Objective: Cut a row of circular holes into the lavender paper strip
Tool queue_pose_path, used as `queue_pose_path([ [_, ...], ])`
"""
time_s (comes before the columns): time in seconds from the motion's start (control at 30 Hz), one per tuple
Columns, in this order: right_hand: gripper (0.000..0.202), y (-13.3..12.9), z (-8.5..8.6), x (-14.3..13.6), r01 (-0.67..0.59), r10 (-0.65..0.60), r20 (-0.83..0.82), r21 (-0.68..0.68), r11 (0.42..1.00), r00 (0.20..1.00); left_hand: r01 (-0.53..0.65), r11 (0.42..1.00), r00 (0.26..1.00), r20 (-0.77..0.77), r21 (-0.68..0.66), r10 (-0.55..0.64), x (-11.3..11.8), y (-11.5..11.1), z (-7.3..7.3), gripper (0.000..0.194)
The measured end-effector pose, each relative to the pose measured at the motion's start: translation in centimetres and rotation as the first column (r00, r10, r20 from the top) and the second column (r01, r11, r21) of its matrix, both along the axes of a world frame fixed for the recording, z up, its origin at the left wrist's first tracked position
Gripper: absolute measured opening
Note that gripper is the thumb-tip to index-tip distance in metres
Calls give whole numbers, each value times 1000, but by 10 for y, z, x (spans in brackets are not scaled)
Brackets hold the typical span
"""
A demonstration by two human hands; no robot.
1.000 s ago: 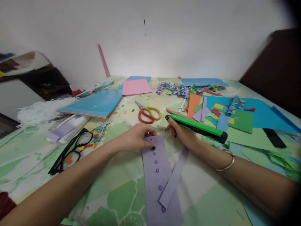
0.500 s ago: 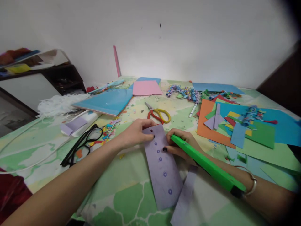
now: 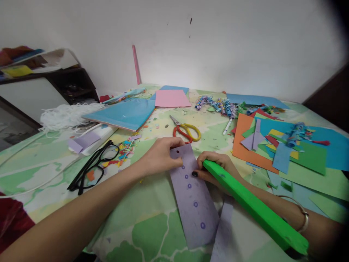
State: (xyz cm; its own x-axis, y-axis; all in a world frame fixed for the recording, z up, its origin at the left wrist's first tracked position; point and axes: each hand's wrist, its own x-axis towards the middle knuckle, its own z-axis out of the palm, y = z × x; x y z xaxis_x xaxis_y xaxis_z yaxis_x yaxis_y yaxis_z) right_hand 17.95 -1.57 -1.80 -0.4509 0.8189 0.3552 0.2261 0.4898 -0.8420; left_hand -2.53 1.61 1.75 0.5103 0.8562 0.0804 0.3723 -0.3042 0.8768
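A purple paper strip (image 3: 195,203) bears a column of small drawn rings and one dark hole near its top. My left hand (image 3: 162,156) pinches its upper left edge, thumb on top. At the upper right edge, my right hand (image 3: 215,169) grips the strip between thumb and fingers, with a long bright green tool (image 3: 253,203) lying along the hand, its near end over the wrist. Whatever lies under the paper is hidden. Another purple strip (image 3: 223,229) rests beside the first, at lower right. Scissors (image 3: 187,131) with red and yellow handles lie beyond my hands.
Black glasses (image 3: 94,167), paper scraps (image 3: 127,151) and white string (image 3: 67,118) are at left. A blue folder (image 3: 122,112) and pink paper (image 3: 172,98) lie behind. Coloured sheets (image 3: 253,145) and a white pen (image 3: 227,126) are at right.
The view has shifted slightly, so things sit a little differently. The green tool's near end has swung down and right in view. Both hands still hold the purple strip.
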Motion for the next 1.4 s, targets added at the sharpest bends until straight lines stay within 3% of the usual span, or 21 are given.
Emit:
queue_pose_path([
  [0.2, 16, -3, 1, 2, 18, -17, -52, 5, 1000, 998, 92, 979, 983, 172, -183, -60, -8, 1, 7, 30],
  [0.4, 17, -3, 2, 3, 60, -57, -95, 24, 998, 994, 106, 942, 926, 376, -318, 23, -11, 9, 1, 13],
  [0.57, 18, -3, 2, 4, 87, -84, -116, 22, 996, 990, 171, 890, 860, 505, -422, 74, -13, 13, -2, 25],
  [0.7, 17, -4, 2, 5, 78, -77, -116, 7, 997, 990, 242, 865, 854, 519, -439, 25, -15, 15, -4, 18],
  [0.83, 16, -4, 2, 5, 51, -53, -125, -16, 999, 991, 262, 866, 864, 503, -425, -15, -13, 15, -10, 22],
  [1.4, 17, -4, 1, 3, 16, -16, -113, -6, 1000, 993, 246, 847, 842, 536, -472, 55, -8, 12, -16, 22],
])
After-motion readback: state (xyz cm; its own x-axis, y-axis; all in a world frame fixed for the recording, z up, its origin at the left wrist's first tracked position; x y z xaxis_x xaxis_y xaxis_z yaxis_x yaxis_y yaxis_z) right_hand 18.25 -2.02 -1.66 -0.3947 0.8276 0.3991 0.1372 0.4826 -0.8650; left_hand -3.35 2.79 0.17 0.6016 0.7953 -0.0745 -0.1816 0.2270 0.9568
